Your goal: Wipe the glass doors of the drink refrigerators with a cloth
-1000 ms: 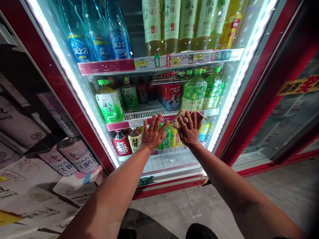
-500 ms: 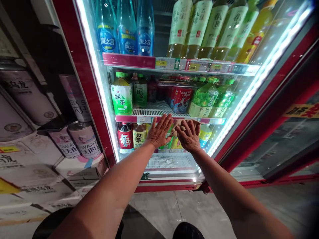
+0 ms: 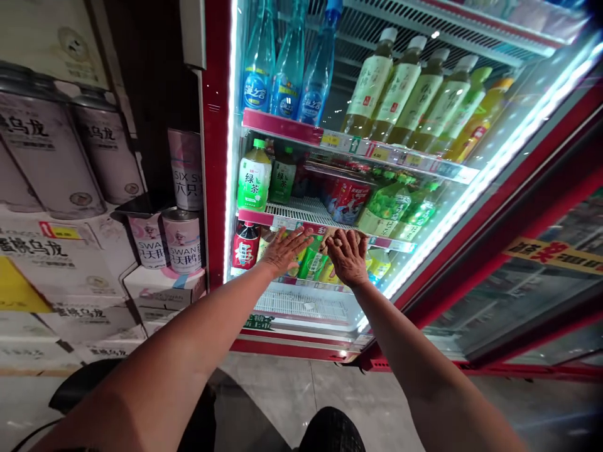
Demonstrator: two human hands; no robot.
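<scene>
Both my hands reach toward a lit drinks cooler with red trim. My left hand is spread flat, palm forward, in front of the lower shelf edge, with nothing in it. Beside it on the right, my right hand presses on a tan cloth, its fingers bent over it. Behind the hands stand green bottles and a dark red bottle. Above are a green tea bottle, a red pack and green grape-pattern bottles.
Blue bottles and pale green bottles line the upper shelf. Pink cans and stacked boxes stand at left. Another red-framed cooler is at right. My knee shows below, over the tiled floor.
The view has turned, so the cooler looks tilted and more of the left display shows. My left hand has moved left, away from my right hand, which stays on the cloth.
</scene>
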